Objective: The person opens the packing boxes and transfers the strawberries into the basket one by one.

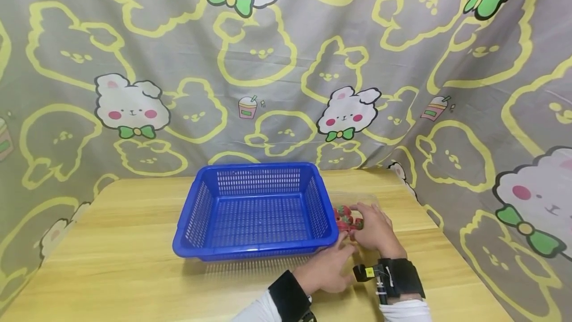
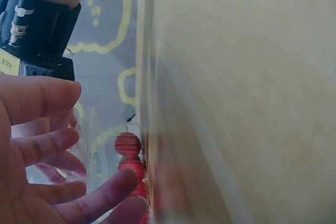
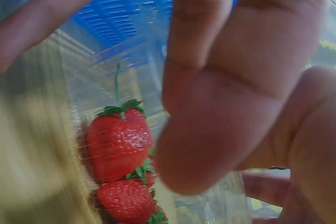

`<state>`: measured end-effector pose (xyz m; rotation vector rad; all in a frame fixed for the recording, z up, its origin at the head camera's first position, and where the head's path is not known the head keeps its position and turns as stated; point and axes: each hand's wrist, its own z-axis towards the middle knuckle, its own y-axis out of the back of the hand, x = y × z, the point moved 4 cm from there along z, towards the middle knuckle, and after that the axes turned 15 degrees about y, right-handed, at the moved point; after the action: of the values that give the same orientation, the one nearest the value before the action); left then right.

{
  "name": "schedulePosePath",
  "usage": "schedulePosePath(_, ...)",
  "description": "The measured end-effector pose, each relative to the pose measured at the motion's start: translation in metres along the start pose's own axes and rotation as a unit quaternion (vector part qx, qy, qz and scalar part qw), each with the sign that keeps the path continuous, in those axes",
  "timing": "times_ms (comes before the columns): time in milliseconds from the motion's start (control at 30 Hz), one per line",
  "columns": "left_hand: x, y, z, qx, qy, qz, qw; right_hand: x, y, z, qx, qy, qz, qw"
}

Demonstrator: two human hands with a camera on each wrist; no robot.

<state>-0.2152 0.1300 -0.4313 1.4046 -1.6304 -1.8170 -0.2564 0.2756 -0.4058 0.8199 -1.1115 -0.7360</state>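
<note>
Several red strawberries point(image 1: 344, 220) with green leaf caps lie in a clear plastic box point(image 3: 110, 56) on the table, close beside the right wall of a blue basket point(image 1: 259, 250). My right hand point(image 1: 375, 227) is at the box's right end, its fingers arched apart over the strawberries. The right wrist view shows its large, blurred fingertips in front of the clear plastic. My left hand point(image 1: 328, 267) is at the basket's front right corner, fingers spread and pointing towards the box. In the left wrist view its fingertips overlap the red strawberries point(image 2: 128, 145).
The slatted blue basket stands mid-table with nothing in it. A wooden table point(image 1: 111, 242) lies under everything. Grey cloth point(image 1: 277, 138) with cartoon rabbits hangs behind and at the sides. Each wrist wears a black band point(image 1: 290, 294), and a small camera point(image 1: 364, 272) sits on the right one.
</note>
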Motion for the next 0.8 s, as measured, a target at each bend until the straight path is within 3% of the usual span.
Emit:
schedulePosePath(367, 0.0017, -0.0001, 0.0005, -0.006, -0.001, 0.009, 0.9999, -0.0007, -0.002, 0.0019, -0.029, -0.015, -0.005, 0.9995)
schedulePosePath(800, 0.0027, 0.001, 0.0006, -0.007, -0.011, 0.006, 0.9999, -0.0016, -0.0018, 0.0008, -0.022, -0.031, 0.002, 0.9993)
